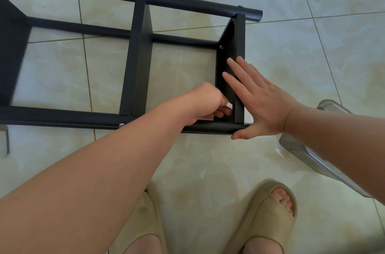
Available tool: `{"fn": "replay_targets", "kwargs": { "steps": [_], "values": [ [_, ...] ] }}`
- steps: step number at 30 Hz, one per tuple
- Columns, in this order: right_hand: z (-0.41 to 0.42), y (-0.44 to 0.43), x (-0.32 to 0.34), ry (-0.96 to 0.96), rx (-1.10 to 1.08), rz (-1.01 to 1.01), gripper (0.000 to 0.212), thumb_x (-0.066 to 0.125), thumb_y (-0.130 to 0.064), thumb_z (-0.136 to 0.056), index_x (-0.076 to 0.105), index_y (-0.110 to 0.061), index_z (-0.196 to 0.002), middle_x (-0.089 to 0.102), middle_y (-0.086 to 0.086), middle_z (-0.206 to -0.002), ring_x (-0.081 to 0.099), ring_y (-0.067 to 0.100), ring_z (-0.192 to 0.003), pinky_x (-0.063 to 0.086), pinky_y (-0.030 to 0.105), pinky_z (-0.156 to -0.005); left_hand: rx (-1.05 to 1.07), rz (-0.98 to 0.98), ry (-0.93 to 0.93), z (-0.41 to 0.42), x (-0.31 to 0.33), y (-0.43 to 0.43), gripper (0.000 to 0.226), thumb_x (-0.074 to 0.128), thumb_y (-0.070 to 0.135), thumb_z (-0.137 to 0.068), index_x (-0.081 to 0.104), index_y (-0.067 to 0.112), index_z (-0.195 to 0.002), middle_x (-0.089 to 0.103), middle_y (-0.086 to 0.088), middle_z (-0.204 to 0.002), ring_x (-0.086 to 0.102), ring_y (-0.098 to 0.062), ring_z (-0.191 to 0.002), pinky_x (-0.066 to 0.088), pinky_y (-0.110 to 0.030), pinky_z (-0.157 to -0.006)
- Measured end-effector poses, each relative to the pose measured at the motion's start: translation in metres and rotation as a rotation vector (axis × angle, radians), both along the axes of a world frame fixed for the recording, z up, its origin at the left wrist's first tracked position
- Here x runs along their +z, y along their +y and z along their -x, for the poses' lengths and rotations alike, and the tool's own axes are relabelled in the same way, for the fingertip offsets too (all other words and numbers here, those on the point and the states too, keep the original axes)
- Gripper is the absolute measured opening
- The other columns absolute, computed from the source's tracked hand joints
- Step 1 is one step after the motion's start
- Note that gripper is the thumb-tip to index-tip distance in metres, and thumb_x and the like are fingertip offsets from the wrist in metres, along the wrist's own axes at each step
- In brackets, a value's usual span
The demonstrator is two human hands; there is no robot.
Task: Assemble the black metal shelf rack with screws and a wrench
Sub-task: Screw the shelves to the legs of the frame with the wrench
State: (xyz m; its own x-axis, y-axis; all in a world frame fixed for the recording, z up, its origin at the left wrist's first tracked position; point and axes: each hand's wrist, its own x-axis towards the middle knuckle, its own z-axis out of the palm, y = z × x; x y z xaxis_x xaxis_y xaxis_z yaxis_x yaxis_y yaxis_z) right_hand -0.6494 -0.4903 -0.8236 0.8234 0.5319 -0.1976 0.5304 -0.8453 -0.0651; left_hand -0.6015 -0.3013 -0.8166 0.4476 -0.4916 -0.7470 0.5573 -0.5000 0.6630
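right hand (261, 104) flat on rack (137, 56) end shelf; left hand (208, 104) curled beneath

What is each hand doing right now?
Left hand: fingers curled at a corner of the black metal shelf rack; grip cannot be told.
Right hand: open, straight fingers pressed on its end panel.

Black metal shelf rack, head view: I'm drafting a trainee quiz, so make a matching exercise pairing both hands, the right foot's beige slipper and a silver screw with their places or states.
1. left hand
2. right hand
3. beige foam slipper
4. silver screw head

A. flat, fingers straight, on the black end panel
B. on the pale tiled floor
C. fingers curled, inside the near corner of the black metal shelf rack
D. set in the end panel, beyond the fingertips

Pairs: 1-C, 2-A, 3-B, 4-D.
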Motion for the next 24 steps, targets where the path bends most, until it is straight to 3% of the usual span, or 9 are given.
{"fn": "replay_targets", "kwargs": {
  "steps": [9, 14, 17, 20, 24],
  "values": [
    [-0.0002, 0.0004, -0.0002, -0.001, 0.000, 0.006, 0.132, 0.036, -0.096, -0.073, 0.017, 0.004, -0.158, 0.002, 0.026, -0.166, 0.000, 0.043, -0.154, 0.015, 0.058, -0.124, -0.085, -0.009, -0.107, 0.0015, -0.0039, 0.0043, 0.023, 0.049, 0.007, -0.099, 0.059, 0.021, -0.084, 0.072, 0.002, -0.077, 0.062, -0.007, -0.070, 0.041, -0.022, -0.058],
    [0.0004, 0.0001, 0.0000, 0.000, 0.001, 0.007, 0.132, 0.034, -0.096, -0.074, 0.017, 0.004, -0.158, 0.002, 0.026, -0.166, 0.000, 0.042, -0.154, 0.014, 0.057, -0.124, -0.139, -0.029, -0.167, 0.0026, -0.0054, 0.0059, 0.024, 0.051, 0.003, -0.095, 0.062, 0.018, -0.079, 0.072, 0.002, -0.074, 0.061, -0.005, -0.062, 0.043, -0.012, -0.048],
    [0.0001, 0.0001, 0.0004, 0.002, 0.001, 0.002, 0.132, 0.035, -0.096, -0.074, 0.017, 0.004, -0.158, 0.002, 0.026, -0.166, 0.000, 0.043, -0.154, 0.014, 0.057, -0.124, -0.199, -0.048, -0.192, 0.0030, -0.0052, 0.0057, 0.024, 0.054, 0.003, -0.094, 0.064, 0.017, -0.078, 0.074, 0.000, -0.080, 0.063, -0.009, -0.067, 0.047, -0.023, -0.064],
    [0.0001, -0.0001, 0.0006, 0.001, -0.002, 0.000, 0.131, 0.034, -0.096, -0.073, 0.018, 0.004, -0.157, 0.003, 0.026, -0.166, 0.000, 0.043, -0.154, 0.015, 0.058, -0.124, -0.264, -0.073, -0.225, 0.0029, -0.0026, 0.0067, 0.021, 0.058, 0.005, -0.091, 0.066, 0.019, -0.077, 0.075, -0.007, -0.091, 0.065, -0.023, -0.083, 0.052, -0.035, -0.079],
    [0.0003, 0.0002, 0.0001, -0.006, 0.004, 0.002, 0.131, 0.035, -0.095, -0.074, 0.018, 0.005, -0.157, 0.003, 0.026, -0.166, 0.000, 0.043, -0.154, 0.014, 0.057, -0.124, -0.371, -0.113, -0.278, 0.0021, 0.0035, 0.0072, 0.021, 0.061, 0.008, -0.091, 0.060, 0.018, -0.072, 0.059, -0.001, -0.072, 0.052, -0.018, -0.069, 0.040, -0.028, -0.061]
  ]
}}
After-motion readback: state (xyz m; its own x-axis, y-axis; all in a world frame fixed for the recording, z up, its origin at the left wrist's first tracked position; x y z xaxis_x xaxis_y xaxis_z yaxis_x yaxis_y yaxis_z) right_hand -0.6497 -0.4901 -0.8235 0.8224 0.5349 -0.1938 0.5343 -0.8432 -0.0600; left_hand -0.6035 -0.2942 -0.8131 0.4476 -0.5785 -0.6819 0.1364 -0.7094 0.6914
